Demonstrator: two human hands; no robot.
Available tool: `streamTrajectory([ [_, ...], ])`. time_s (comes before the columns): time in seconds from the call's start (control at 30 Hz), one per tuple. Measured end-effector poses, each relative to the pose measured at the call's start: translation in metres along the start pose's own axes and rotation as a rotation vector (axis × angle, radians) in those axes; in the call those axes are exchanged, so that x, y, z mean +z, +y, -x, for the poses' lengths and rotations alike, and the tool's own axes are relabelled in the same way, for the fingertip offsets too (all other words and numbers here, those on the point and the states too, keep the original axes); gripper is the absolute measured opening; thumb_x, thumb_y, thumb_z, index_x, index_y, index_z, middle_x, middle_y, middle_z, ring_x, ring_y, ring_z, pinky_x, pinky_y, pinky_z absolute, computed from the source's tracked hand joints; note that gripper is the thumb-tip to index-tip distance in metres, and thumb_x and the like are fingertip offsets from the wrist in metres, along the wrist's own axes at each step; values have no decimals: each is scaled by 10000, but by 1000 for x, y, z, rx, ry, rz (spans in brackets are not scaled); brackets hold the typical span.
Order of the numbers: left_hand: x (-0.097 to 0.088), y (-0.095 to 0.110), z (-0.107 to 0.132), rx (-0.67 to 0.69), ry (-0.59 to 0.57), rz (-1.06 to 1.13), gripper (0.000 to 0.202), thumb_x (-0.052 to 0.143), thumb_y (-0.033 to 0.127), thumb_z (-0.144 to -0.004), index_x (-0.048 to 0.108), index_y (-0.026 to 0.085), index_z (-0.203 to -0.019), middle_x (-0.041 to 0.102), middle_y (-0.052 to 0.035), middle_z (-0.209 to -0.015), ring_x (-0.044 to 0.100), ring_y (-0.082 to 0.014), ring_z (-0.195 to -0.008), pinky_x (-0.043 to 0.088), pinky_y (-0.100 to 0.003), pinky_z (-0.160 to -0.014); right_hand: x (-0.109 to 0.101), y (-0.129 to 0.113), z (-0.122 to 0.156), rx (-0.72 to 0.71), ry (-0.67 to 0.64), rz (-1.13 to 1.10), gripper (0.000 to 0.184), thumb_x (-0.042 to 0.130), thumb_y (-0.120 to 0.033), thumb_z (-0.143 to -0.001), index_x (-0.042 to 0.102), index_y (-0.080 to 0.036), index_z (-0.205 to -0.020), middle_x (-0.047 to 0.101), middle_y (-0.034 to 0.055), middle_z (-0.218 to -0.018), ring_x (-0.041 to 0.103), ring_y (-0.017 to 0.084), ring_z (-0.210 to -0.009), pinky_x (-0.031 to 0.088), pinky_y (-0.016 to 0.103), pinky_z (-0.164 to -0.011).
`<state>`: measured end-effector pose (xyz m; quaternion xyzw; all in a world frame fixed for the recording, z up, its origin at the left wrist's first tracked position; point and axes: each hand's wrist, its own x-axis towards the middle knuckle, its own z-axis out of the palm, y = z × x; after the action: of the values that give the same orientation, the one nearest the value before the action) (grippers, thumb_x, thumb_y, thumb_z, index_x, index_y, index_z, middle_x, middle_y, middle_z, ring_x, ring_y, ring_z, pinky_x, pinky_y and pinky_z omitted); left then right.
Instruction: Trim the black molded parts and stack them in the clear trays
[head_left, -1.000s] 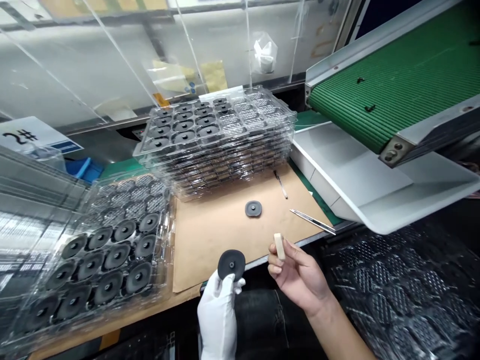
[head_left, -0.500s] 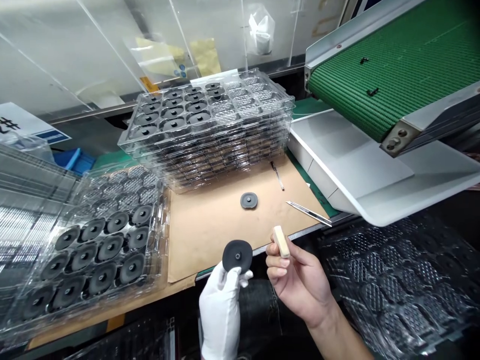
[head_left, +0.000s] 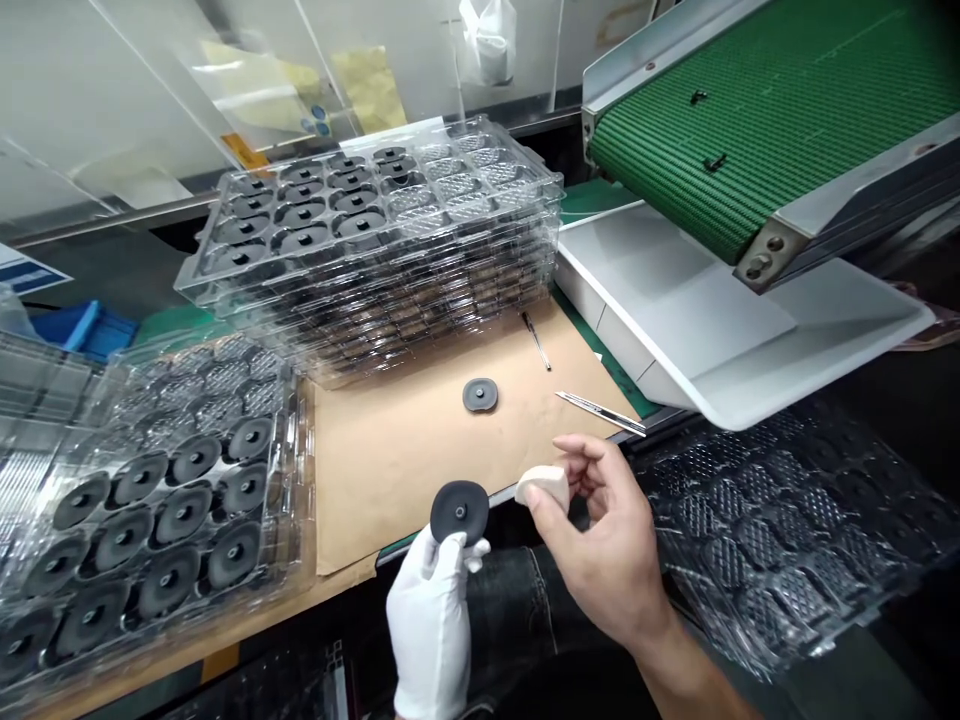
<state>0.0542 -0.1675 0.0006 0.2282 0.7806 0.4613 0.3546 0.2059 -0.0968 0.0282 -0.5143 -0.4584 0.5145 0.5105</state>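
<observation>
My left hand point(head_left: 427, 620), in a white glove, is shut on a flat black rubber disc point(head_left: 459, 512) with a small central hole. My right hand point(head_left: 611, 540) is bare and pinches a cream-coloured block point(head_left: 544, 486) between thumb and fingers. The block sits just right of the disc's edge, with a narrow gap between them. A matching disc point(head_left: 480, 395) lies on a brown kraft paper sheet point(head_left: 390, 470) ahead of my hands. Left of them, a clear plastic tray point(head_left: 90, 440) holds rows of black discs.
A tall stack of clear trays point(head_left: 367, 225) stands behind the paper. Tweezers point(head_left: 600, 412) and a thin tool point(head_left: 536, 340) lie on the paper. A green belt conveyor point(head_left: 772, 120) and white chute point(head_left: 675, 290) are at right, above dimpled clear trays point(head_left: 772, 530).
My right hand has turned the block flatter and brought it left, closer to the disc. The left hand still holds the disc. The whole view has shifted slightly.
</observation>
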Motion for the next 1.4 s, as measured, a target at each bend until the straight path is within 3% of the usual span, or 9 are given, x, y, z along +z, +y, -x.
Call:
streamTrajectory([
  [0.13,1,-1,-1,4,-9,6,375,697,494,-858,730,189,-1074,749,-11,-845,662,-160,-745,502,-209,-699,4,-3,1,-175,80,184,431,723,-181,-807,572,-275,-1199,640,-44,-853,620,116,-769,533,275,-772],
  [0.47,3,10,2,-5,-3,14,363,699,477,-852,735,162,-1030,745,-33,-786,679,-176,-731,514,-231,-696,5,-5,0,-226,77,359,372,662,-132,-786,639,-225,-1146,660,-1,-848,623,158,-776,543,322,-811],
  [0.6,3,5,2,-8,-24,70,333,696,462,-872,736,181,-1047,750,-23,-855,659,-146,-747,499,-214,-704,4,0,4,-117,-31,261,168,683,-245,-870,685,-258,-1037,692,15,-947,640,158,-813,551,302,-769],
  [0.7,3,2,3,23,-47,120,312,689,437,-884,741,181,-1053,742,-17,-880,637,-139,-757,497,-221,-729,9,9,13,2,-134,121,162,677,-313,-916,668,-270,-1071,717,20,-988,677,170,-866,573,301,-774],
  [0.77,3,2,3,53,-40,123,295,691,429,-886,746,180,-1034,735,-10,-882,630,-145,-779,498,-224,-743,14,17,20,-75,-166,143,155,665,-269,-928,662,-264,-1082,713,35,-1014,683,182,-929,574,312,-830],
  [0.9,3,0,3,57,23,137,292,713,421,-871,757,183,-1034,760,-19,-970,668,-185,-886,519,-238,-809,22,29,36,-390,-240,292,282,606,-121,-937,636,-244,-1189,669,80,-1055,673,190,-990,562,323,-899],
  [1.1,-1,-6,1,64,12,130,292,709,409,-872,764,192,-1060,768,-26,-1010,679,-209,-928,528,-253,-834,20,33,45,-373,-344,301,323,581,-115,-946,620,-250,-1237,654,96,-1067,685,205,-973,587,334,-878],
  [1.27,2,-5,6,54,-22,97,266,698,413,-868,768,170,-952,748,-18,-804,669,-176,-715,518,-248,-714,12,39,20,-406,-176,412,327,575,-128,-952,660,-253,-1242,673,102,-1079,680,222,-1002,572,358,-901],
  [1.4,7,-3,10,8,-39,182,259,689,397,-871,751,153,-931,711,-9,-698,687,-179,-678,524,-258,-714,2,41,5,-374,-13,473,257,626,-184,-947,692,-233,-1191,683,88,-1086,654,214,-1027,534,363,-945],
])
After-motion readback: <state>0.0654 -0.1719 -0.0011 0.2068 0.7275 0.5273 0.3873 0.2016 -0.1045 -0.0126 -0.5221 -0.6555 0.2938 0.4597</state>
